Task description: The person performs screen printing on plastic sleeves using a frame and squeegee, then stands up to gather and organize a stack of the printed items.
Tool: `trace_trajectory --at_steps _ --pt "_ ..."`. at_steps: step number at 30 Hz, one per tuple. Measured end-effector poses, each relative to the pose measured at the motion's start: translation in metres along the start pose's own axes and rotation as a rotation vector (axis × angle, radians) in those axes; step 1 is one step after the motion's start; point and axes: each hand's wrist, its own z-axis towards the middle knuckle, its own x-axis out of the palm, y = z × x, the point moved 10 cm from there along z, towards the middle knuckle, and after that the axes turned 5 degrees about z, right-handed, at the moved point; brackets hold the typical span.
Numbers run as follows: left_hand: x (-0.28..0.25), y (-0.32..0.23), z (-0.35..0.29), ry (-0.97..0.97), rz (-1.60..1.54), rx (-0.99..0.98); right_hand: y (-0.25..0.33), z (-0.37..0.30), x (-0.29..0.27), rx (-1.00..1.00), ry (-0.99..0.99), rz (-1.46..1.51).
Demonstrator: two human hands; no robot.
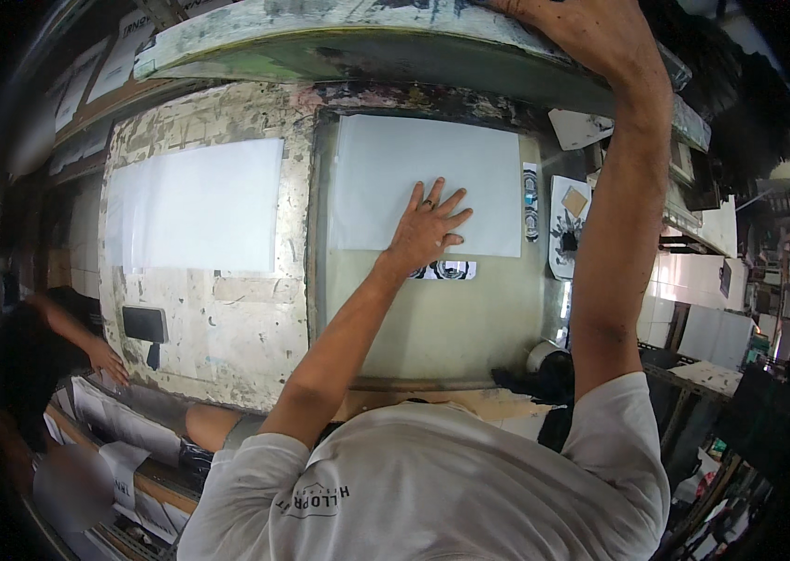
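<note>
Splayed left hand (425, 230) touches paper (381, 168), right hand (593, 34) frame (367, 28).

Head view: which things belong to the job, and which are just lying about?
Likely in the job: white sheet under the left hand; frame at the right hand; patterned strips beside the sheet.

Probably just lying about: dark flat rectangle; smeared white card.

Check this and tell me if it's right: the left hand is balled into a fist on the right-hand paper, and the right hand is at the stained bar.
Not quite: the left hand isn't in a fist; the head view shows it open, fingers spread, on the right-hand paper. The right hand is at the stained bar, as stated.
</note>
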Motion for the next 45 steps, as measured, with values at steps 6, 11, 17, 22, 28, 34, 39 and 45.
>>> trace_trajectory --at_steps 6,11,17,22,28,34,39,45 --pt "0.008 -0.015 -0.007 0.013 -0.035 -0.012 -0.021 0.008 0.007 0.078 0.060 0.064" --pt "0.008 -0.018 -0.009 0.049 0.000 -0.017 -0.011 0.006 0.011 0.060 0.091 0.060" --pt "-0.078 -0.014 -0.020 -0.191 -0.114 -0.068 0.003 -0.010 0.005 0.061 0.067 -0.014" --pt "-0.208 0.061 -0.119 -0.999 -0.828 -0.407 0.017 -0.050 0.013 -0.174 0.017 -0.110" --pt "-0.224 0.100 -0.233 -1.172 -0.979 -0.587 0.030 -0.174 0.058 -0.086 0.043 0.057" --pt "-0.127 0.115 -0.296 -0.820 -0.800 -0.796 0.009 -0.235 0.149 0.174 0.326 0.340" --pt "-0.120 0.110 -0.304 -0.745 -0.137 -0.701 0.004 -0.280 0.218 0.160 0.544 0.102" --pt "-0.114 0.113 -0.310 -0.678 -0.044 -0.726 -0.039 -0.257 0.246 0.157 0.418 0.033"
